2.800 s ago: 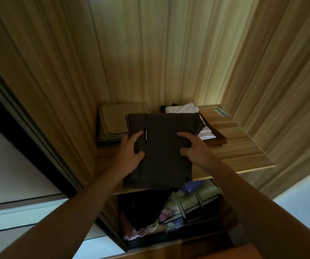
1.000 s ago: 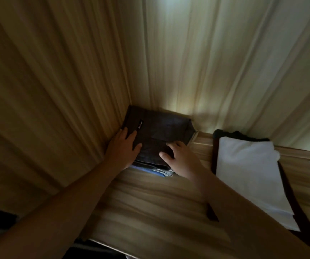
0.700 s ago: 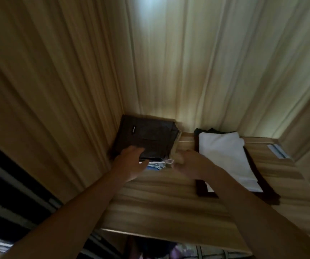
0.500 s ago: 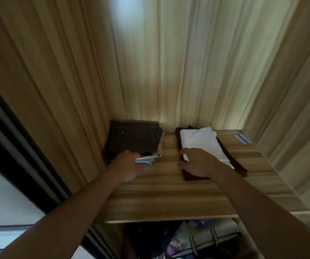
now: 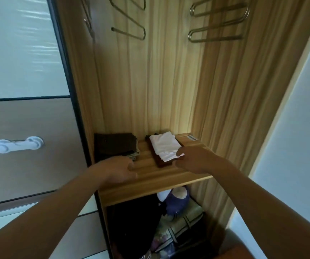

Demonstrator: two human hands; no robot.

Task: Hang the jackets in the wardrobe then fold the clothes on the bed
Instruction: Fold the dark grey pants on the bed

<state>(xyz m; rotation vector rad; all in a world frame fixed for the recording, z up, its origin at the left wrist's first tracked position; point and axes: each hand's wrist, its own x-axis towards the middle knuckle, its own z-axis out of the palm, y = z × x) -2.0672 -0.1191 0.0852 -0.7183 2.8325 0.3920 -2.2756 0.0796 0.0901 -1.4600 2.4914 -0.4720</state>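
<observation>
A folded dark brown garment (image 5: 115,145) tops a pile in the back left corner of the wooden wardrobe shelf (image 5: 150,181). To its right a folded white garment (image 5: 164,146) lies on a folded dark reddish one (image 5: 159,162). My left hand (image 5: 121,170) hovers over the shelf just in front of the left pile, fingers loosely curled, holding nothing. My right hand (image 5: 193,159) pinches the near corner of the white garment between thumb and fingers.
Empty metal hangers (image 5: 217,25) hang at the top of the wardrobe. A sliding door with a white handle (image 5: 17,145) stands at the left. Below the shelf sit dark clothes (image 5: 135,223), a blue-and-white soft thing (image 5: 176,198) and a fabric storage box (image 5: 180,227).
Both hands left the dark brown garment on the left pile and drew back. My right hand crossed to the right pile and took the white garment's corner. The view pulled back.
</observation>
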